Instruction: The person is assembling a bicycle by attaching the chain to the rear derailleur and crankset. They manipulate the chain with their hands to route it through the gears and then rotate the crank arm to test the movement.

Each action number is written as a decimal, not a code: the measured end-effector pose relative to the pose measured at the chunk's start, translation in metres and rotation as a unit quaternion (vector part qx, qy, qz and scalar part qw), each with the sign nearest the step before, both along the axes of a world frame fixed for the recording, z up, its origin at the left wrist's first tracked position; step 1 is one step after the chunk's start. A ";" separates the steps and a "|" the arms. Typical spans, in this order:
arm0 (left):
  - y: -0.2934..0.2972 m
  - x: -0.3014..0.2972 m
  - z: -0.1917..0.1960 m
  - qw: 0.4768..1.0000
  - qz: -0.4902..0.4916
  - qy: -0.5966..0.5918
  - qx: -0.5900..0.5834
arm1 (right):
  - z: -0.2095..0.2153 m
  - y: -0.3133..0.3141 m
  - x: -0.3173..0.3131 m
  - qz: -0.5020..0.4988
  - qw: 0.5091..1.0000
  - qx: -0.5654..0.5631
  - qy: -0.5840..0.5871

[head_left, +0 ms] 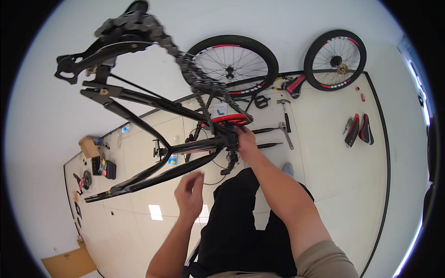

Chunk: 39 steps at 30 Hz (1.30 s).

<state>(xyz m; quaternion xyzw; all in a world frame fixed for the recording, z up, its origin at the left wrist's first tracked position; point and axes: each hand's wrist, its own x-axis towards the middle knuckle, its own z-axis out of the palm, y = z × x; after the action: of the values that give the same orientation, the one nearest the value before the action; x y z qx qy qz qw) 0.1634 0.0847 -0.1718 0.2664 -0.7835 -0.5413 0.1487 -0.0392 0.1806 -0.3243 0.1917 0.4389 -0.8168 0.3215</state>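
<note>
A black bicycle frame stands in front of me, its rear end reaching toward the upper left. My right hand is closed on the frame at its bottom bracket, just below the red chainring. What exactly the fingertips press on is hidden. A chain hangs from the rear derailleur to the chainring. Below the frame tubes, my left hand is raised apart from them, fingers curled in toward the thumb, with nothing visible in it. A crank arm with its end points down toward my legs.
Two wheels, one behind the frame and one to its right, lean on the wall. On the floor lie a hammer, an adjustable wrench, a pedal and saddles. Boxes stand at left.
</note>
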 end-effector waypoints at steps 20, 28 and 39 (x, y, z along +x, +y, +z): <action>-0.045 -0.125 -0.060 0.961 -0.092 0.088 -0.244 | 0.005 0.008 0.002 0.048 0.995 -0.028 0.083; -0.063 -0.112 -0.063 0.981 0.085 0.125 -0.119 | 0.016 0.006 0.004 0.010 0.998 -0.062 -0.014; -0.066 -0.118 -0.061 0.966 -0.060 -0.048 -0.245 | 0.008 0.011 0.000 0.042 0.998 -0.041 -0.006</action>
<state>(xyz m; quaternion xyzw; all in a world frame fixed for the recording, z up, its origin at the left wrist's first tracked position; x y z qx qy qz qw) 0.0458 0.0182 -0.2331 0.2004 -0.9130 -0.3271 0.1388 -0.0395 0.1916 -0.3162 0.1644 0.4110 -0.8187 0.3659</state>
